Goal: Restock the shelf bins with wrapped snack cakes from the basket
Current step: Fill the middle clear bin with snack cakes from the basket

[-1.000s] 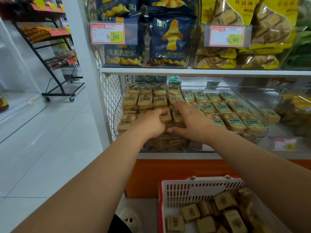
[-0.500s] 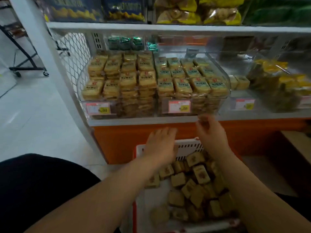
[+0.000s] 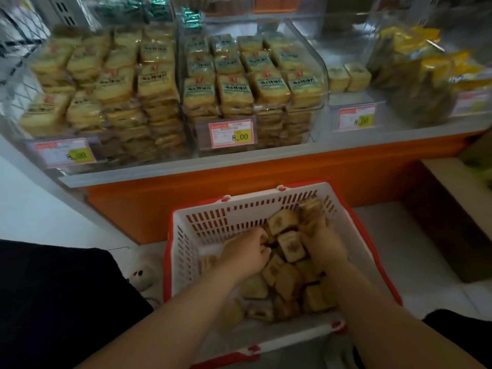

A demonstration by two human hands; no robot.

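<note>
A white basket with red trim [image 3: 210, 217] sits on the floor below the shelf, holding several brown wrapped snack cakes [image 3: 291, 247]. My left hand [image 3: 247, 255] is down in the pile, fingers curled round a cake. To its right, my right hand [image 3: 323, 242] grips cakes near the basket's far right corner. Above, two clear shelf bins stand side by side. The left bin [image 3: 111, 155] and the middle bin [image 3: 318, 65] are both stacked high with yellow wrapped cakes.
A third clear bin holds two cakes [image 3: 348, 75], with yellow packets [image 3: 426, 75] further right. Price tags [image 3: 231, 133] hang on the bin fronts. The orange shelf base [image 3: 239, 179] is just behind the basket. A brown box [image 3: 452, 214] stands at right, and my dark-clothed knee [image 3: 53, 302] at left.
Both hands left the shelf bin, came down over the basket, and now dig into its cakes. The view has tilted down toward the floor.
</note>
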